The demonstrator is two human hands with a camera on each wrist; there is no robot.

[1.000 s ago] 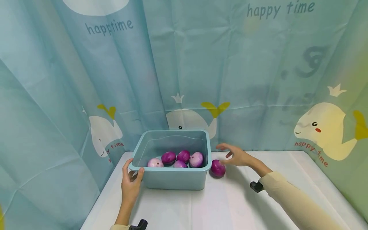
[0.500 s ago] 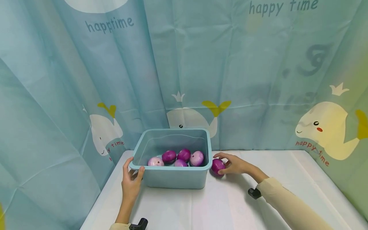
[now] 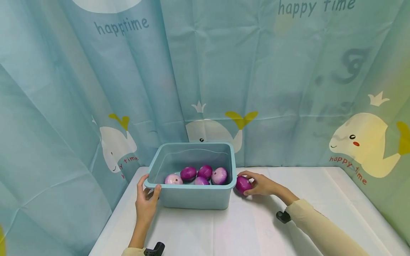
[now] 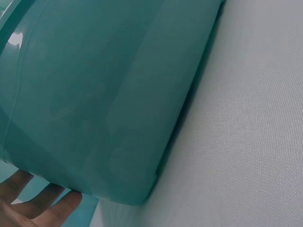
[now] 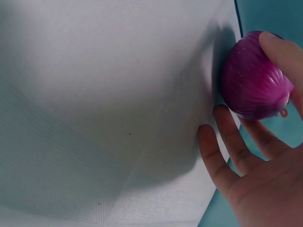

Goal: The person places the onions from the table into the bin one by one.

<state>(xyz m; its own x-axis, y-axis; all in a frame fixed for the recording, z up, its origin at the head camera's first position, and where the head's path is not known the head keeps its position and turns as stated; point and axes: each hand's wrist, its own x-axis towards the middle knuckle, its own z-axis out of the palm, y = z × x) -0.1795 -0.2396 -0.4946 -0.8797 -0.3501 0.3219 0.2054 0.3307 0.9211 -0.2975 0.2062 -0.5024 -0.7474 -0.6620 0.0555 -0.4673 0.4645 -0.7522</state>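
A light blue plastic bin [image 3: 195, 197] stands upright on the white table, with several purple onions inside, among them a dark one [image 3: 188, 174] and a paler one [image 3: 219, 176]. My left hand [image 3: 145, 206] grips the bin's front left corner, thumb at the front rim and fingers along the side wall. In the left wrist view its fingertips [image 4: 68, 202] touch the bin's outer wall. Just right of the bin, another purple onion [image 5: 255, 78] is between the thumb and fingers of my right hand [image 3: 262, 185]; some fingers extend beneath it in the right wrist view.
The white-covered table [image 3: 243, 227] extends in front of the bin and to its right. Behind and at both sides hangs a blue-green curtain [image 3: 275, 89] printed with whales, close to the bin's back.
My right hand has come down and left from above the loose onion and closed its thumb and fingers around it. The left hand stays at the bin's corner.
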